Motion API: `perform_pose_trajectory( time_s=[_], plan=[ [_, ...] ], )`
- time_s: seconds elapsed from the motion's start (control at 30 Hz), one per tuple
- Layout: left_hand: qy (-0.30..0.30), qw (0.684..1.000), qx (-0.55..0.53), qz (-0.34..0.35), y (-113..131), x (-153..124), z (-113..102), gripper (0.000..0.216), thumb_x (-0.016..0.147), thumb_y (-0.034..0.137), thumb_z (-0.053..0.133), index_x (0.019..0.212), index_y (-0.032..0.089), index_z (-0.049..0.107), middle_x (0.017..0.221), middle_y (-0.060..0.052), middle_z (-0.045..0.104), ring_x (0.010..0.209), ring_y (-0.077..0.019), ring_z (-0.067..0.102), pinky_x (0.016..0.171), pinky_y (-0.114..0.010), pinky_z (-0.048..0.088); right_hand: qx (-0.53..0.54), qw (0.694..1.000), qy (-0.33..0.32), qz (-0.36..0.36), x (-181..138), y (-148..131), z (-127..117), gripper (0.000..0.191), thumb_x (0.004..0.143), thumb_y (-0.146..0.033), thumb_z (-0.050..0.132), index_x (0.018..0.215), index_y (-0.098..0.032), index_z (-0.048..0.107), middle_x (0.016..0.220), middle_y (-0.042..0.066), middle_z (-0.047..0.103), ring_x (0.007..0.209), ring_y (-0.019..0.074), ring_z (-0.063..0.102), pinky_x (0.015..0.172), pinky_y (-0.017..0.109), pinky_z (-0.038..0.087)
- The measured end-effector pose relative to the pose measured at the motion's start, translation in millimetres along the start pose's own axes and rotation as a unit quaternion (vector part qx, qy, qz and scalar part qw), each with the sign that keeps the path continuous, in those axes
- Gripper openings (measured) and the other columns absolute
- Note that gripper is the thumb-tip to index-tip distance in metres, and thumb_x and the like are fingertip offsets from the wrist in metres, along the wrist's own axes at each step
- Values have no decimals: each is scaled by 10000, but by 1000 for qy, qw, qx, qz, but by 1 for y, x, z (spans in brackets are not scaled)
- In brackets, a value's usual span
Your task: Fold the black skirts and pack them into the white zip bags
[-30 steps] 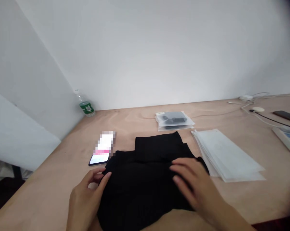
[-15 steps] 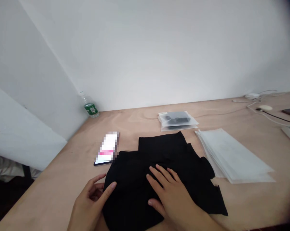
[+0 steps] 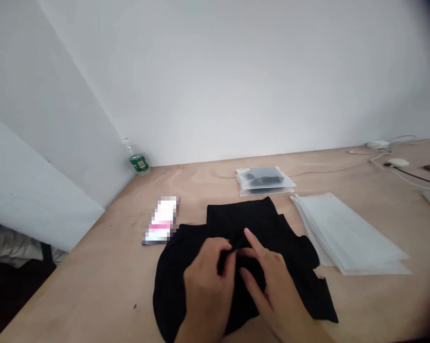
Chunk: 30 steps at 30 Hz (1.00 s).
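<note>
left hand (image 3: 209, 281): pinches black cloth (image 3: 245, 216) | right hand (image 3: 270, 276): just beside

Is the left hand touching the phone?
No, the left hand pinches the black cloth, while the phone lies clear of that hand.

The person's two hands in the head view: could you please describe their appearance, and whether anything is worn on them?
The left hand and the right hand are both bare: no gloves, rings, bracelet or watch can be seen, and no sleeve comes into view. Neither shows any clear marking.
</note>
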<state>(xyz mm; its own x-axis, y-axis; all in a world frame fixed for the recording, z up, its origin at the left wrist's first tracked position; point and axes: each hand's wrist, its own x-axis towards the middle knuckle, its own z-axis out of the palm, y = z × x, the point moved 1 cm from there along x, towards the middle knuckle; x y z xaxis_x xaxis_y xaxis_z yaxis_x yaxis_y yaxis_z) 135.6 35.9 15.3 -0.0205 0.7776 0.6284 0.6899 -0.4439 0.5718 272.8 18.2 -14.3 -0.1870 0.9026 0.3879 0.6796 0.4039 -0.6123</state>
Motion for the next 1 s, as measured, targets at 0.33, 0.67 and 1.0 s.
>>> perform_pose_trajectory(
  time_s=[0.33,0.67,1.0],
  plan=[
    [-70,994,13,-80,-10,-29,7,187,793,308,570,965,243,534,954,-41,622,901,-207,589,798,-374,471,-112,992,8,62,-11,26,-8,437,792,-77,410,1161,-260,557,1073,26,640,935,217,528,744,381,359],
    [-166,941,81,-283,-19,-17,15,590,748,472,552,1245,213,366,877,-77,618,795,-281,626,698,-442,476,-146,988,-49,16,-12,30,-3,597,788,-54,373,1341,-277,366,1240,41,559,1018,235,489,754,386,385],
    [116,957,16,-267,-28,-8,-6,449,711,265,636,1106,229,424,882,-15,585,813,-192,619,768,-377,501,-124,989,62,49,-21,37,-17,288,838,-172,436,1101,-232,534,903,45,633,818,208,564,723,377,417]
  ],
)
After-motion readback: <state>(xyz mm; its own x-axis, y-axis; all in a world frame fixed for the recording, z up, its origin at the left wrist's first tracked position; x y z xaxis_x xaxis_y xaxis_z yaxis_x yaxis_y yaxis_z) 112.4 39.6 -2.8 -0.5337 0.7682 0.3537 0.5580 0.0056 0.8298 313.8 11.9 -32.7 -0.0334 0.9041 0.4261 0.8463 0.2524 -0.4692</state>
